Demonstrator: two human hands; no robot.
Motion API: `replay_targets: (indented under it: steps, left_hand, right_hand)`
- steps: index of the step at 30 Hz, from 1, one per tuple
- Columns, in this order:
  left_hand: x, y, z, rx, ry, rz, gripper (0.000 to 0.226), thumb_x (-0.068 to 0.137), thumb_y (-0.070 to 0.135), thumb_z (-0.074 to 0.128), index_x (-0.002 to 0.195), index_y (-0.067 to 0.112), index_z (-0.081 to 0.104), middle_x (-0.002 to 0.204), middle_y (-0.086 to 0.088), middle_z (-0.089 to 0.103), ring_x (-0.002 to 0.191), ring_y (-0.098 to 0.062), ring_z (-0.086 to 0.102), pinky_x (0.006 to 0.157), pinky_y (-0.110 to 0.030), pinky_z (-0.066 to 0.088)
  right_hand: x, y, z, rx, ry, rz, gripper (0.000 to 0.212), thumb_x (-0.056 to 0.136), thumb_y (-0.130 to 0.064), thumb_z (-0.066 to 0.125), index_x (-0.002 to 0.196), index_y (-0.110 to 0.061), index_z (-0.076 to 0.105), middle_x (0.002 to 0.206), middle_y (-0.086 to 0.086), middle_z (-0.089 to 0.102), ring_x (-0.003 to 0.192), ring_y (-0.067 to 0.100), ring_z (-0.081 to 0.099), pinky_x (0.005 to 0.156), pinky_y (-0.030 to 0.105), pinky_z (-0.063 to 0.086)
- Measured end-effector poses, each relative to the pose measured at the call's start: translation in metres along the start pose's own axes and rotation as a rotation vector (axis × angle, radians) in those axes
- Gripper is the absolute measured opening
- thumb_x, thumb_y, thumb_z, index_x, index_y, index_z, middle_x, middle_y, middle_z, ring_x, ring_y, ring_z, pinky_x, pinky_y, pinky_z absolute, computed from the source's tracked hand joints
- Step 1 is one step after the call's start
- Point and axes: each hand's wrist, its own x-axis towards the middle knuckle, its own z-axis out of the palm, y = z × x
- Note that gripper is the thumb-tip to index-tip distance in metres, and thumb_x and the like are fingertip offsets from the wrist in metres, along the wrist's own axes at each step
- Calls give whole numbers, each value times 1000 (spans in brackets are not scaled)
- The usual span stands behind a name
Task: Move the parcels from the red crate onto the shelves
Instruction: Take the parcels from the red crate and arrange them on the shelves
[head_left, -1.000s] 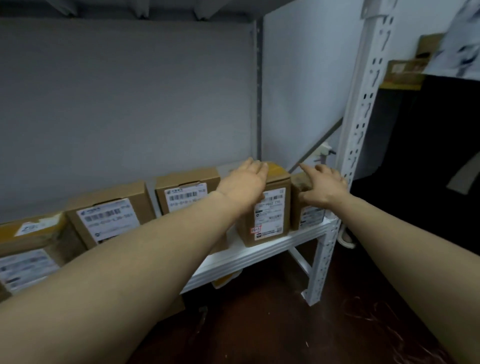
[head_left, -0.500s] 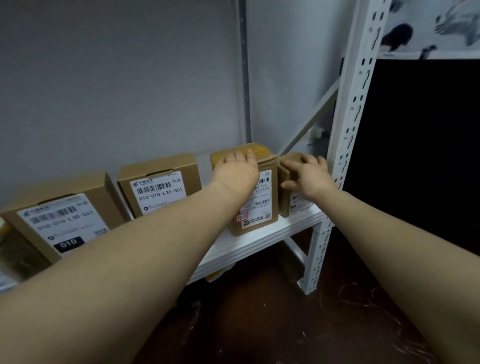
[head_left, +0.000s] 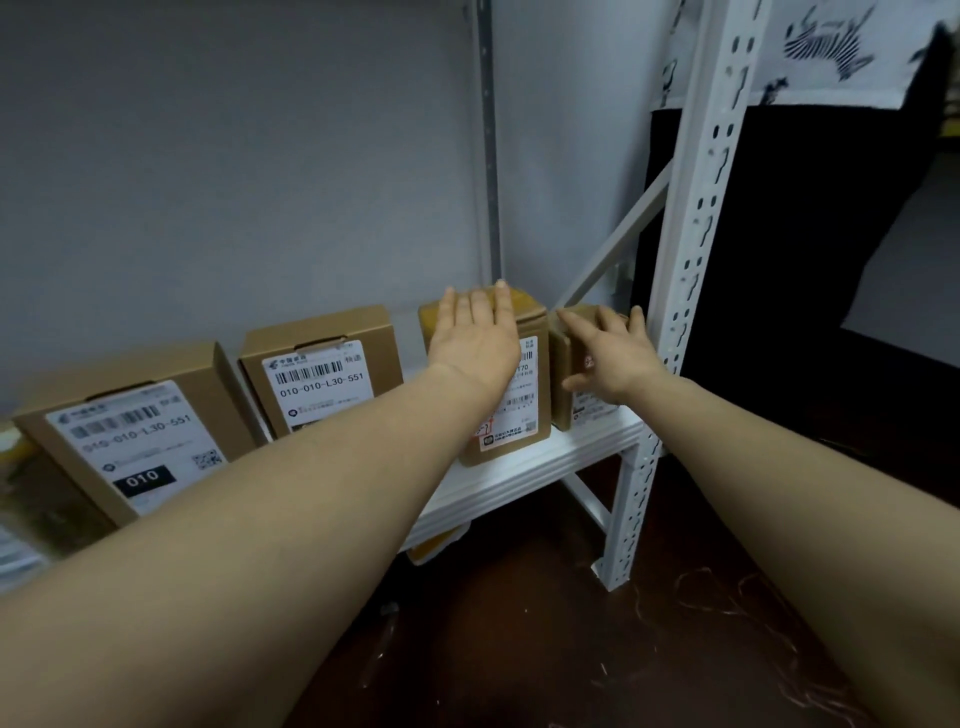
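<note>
On the white shelf (head_left: 540, 467), the left hand (head_left: 475, 338) lies flat, fingers straight, atop a tall parcel (head_left: 524, 415); the right hand (head_left: 615, 356), fingers spread, seems to press the small end parcel (head_left: 562, 384).

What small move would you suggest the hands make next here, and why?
Probably push the tall parcel back a little: it stands nearer the shelf edge than the small parcel, the left hand lies flat on its top, and the right hand touches the small one.
</note>
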Motion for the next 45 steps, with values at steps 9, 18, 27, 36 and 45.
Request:
replay_targets:
  steps: [9, 18, 27, 36, 45]
  left_hand:
    - [-36, 23, 5, -17, 194, 333, 77, 90, 14, 51, 149, 2, 3, 150, -16, 20, 138, -31, 23, 115, -37, 15]
    - [-11, 30, -10, 51, 233, 258, 97, 83, 33, 64, 149, -2, 2, 150, -23, 17, 143, -37, 11, 118, -46, 6]
    - [24, -4, -43, 11, 172, 237, 76, 92, 26, 49, 149, -1, 6, 150, -22, 19, 141, -39, 14, 117, -49, 10]
    - [21, -73, -133, -3, 41, 172, 84, 91, 35, 53, 149, 3, 2, 150, -21, 20, 141, -37, 16, 115, -49, 11]
    - [-38, -85, -285, -108, -101, 252, 77, 91, 23, 52, 150, 3, 6, 144, -15, 31, 132, -30, 33, 102, -39, 35]
  right_hand:
    - [-40, 4, -4, 29, 140, 91, 103, 81, -31, 73, 152, -15, 0, 158, 18, 1, 147, 32, -7, 119, 41, 6]
    - [-60, -2, -7, -27, 205, 112, 116, 73, -39, 80, 152, -14, 0, 158, 17, 2, 147, 28, -2, 119, 38, 8]
    - [-31, -44, -51, 76, 311, 90, 94, 80, -28, 75, 151, -12, 15, 156, 10, 16, 144, 26, 14, 117, 34, 17]
    - [-33, -124, -143, 1, 231, 32, 91, 83, -43, 67, 152, -16, 15, 154, 7, 28, 144, 25, 20, 118, 41, 15]
    - [-101, -160, -284, -35, 68, 90, 68, 94, -35, 52, 151, -20, 18, 151, 6, 28, 135, 29, 34, 112, 40, 27]
